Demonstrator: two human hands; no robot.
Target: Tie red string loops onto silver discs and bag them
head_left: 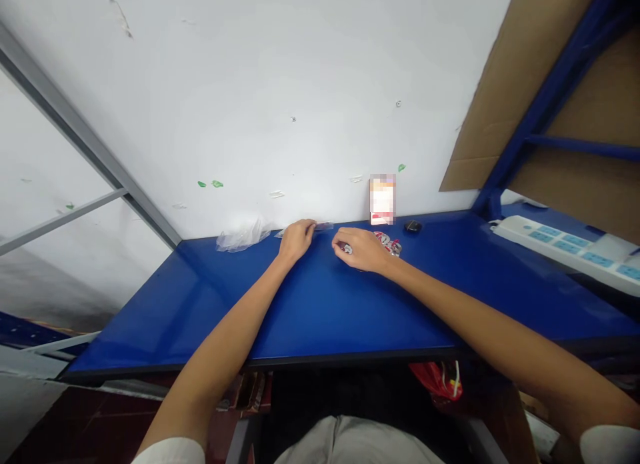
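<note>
My left hand [299,239] is at the back of the blue table, its fingers closed on the edge of a flat clear plastic bag [324,226]. Just to the right, my right hand [363,249] is curled around a small dark red and white piece [346,248], which shows only in part between the fingers. Behind that wrist lies a small pile of red and white pieces [393,245], partly covered by my hand. A heap of clear plastic bags [243,235] rests left of my left hand, against the wall.
The blue table [320,317] meets a white wall [300,71]. A lit phone [383,201] leans upright there, beside a small black object [413,227]. A white power strip [570,247] lies at the right, near a blue frame and cardboard [480,117]. A grey metal frame [90,111] stands left.
</note>
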